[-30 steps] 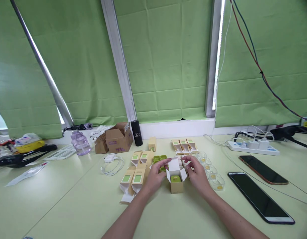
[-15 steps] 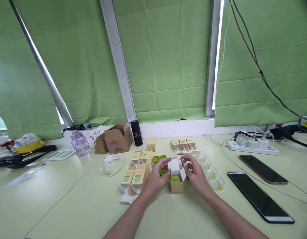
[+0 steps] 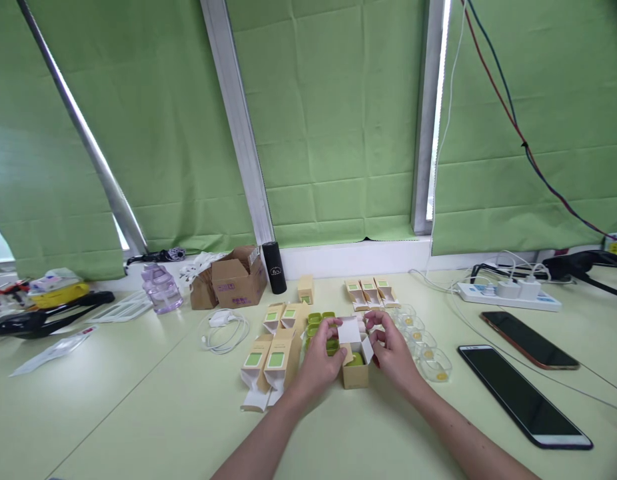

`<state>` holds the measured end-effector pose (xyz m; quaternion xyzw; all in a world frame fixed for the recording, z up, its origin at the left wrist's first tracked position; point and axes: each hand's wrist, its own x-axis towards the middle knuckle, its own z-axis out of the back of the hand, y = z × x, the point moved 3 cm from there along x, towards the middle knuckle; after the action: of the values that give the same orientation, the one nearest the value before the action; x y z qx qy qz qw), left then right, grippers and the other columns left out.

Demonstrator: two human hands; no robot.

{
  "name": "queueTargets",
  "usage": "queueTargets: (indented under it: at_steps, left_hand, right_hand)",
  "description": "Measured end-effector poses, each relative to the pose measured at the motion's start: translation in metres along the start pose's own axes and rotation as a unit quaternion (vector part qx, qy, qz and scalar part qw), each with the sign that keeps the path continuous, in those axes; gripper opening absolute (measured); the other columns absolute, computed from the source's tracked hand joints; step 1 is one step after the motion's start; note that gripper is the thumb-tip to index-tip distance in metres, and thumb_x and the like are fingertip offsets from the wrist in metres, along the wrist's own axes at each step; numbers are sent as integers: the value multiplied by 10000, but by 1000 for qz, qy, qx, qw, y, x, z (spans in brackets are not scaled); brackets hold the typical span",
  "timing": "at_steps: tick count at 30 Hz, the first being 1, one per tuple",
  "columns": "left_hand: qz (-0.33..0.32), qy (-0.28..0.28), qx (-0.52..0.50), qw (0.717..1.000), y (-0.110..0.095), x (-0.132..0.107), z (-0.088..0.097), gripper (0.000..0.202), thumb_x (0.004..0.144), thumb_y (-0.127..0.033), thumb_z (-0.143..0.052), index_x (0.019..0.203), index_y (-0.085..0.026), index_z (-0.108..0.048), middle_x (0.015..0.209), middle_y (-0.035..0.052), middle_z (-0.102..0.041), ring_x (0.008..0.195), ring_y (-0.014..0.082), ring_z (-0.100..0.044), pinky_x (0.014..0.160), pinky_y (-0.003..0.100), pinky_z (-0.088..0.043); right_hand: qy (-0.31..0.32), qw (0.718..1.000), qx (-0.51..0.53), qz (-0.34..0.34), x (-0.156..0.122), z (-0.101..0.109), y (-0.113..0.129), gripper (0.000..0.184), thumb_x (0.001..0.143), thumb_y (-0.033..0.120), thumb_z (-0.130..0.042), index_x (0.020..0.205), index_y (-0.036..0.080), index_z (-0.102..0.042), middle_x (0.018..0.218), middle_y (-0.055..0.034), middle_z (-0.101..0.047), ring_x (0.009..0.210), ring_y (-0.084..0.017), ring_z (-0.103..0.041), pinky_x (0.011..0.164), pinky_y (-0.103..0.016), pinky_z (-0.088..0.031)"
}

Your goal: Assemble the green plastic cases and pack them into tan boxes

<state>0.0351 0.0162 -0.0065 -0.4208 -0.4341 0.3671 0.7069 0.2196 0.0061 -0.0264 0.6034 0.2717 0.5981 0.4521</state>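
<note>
A small kraft cardboard box (image 3: 355, 379) stands upright on the table, its white-lined top flaps raised. Inside it sits a green container (image 3: 356, 359), partly covered by the left side flap. My left hand (image 3: 322, 353) is closed at the box's left, its thumb on that folded flap and its fingers by the back lid. My right hand (image 3: 390, 345) pinches at the right side flap. Behind my left hand several green containers (image 3: 314, 318) are partly hidden. Several clear plastic cups (image 3: 433, 365) with yellow bits lie right of my right hand.
Several kraft boxes with green labels (image 3: 276, 360) lie to the left, and more kraft boxes (image 3: 371, 293) stand at the back. Two phones (image 3: 523, 397) lie at the right, below a power strip (image 3: 508, 297). A coiled white cable (image 3: 225, 332) and purple bottle (image 3: 161, 290) are farther left.
My left thumb has moved slightly right and down, and the box's left side flap now leans inward over the green container. My right hand has barely moved.
</note>
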Motion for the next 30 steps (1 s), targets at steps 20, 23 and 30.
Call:
queueTargets:
  at_steps: [20,23,30]
  left_hand:
    - [16,2,4,1000,1,-2,-1,470,876,-129,-643,1305,-245,-491,1302,124,-704,1237,282,-661,1050,420,-474]
    - [11,3,4,1000,1,-1,-1,468,873,-129,-640,1301,-242,-486,1292,126,-706,1215,285,-666,1037,422,-476]
    - [18,-4,-6,1000,-2,-2,-2,461,865,-147,-669,1282,-249,-502,1273,113,-706,1213,280,-649,1007,396,-475]
  right_hand:
    - [32,997,44,-56,-6,-11,0,424,847,300,-583,1257,278,-478,1098,-25,-539,644,-129,-553,478,-245,-446]
    - [27,998,35,-50,-7,-12,-2,422,857,313,-597,1263,287,-483,1090,-21,-552,626,-127,-550,484,-256,-456]
    - [37,997,47,-53,-8,-13,-3,418,876,325,-628,1267,286,-483,1097,-25,-542,634,-130,-573,482,-261,-463]
